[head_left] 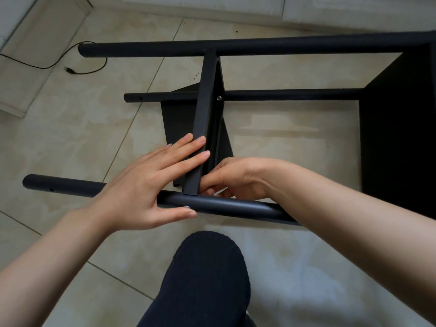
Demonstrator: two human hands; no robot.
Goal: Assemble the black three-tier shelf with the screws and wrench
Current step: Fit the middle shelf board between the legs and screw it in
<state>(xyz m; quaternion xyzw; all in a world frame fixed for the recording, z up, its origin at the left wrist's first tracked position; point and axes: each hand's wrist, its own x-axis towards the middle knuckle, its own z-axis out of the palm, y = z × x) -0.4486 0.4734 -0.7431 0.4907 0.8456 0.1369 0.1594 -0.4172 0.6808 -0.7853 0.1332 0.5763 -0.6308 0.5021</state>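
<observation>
Head view. Our left hand (144,185) lies flat with straight fingers against the left face of the middle shelf panel (204,109), its thumb (181,212) reaching under the near tube (226,205) and touching a silver screw (187,207) set in that tube. Our right hand (232,178) is curled on the other side of the same panel, its fingertips bunched at the joint where panel meets tube; whether they pinch anything there we cannot tell, since the panel edge hides them. The black shelf frame (396,128) lies on its side on the tiled floor (70,138): three round tubes run left to right, the near one under our hands, a middle tube (290,95) and a far tube (259,46). The middle panel stands on edge across them, and a second screw head (219,98) shows beside it at the middle tube. A solid end panel closes the frame at the right. A black cable (70,70) trails on the floor at upper left. Our dark-clad knee (207,267) rises at bottom centre.
</observation>
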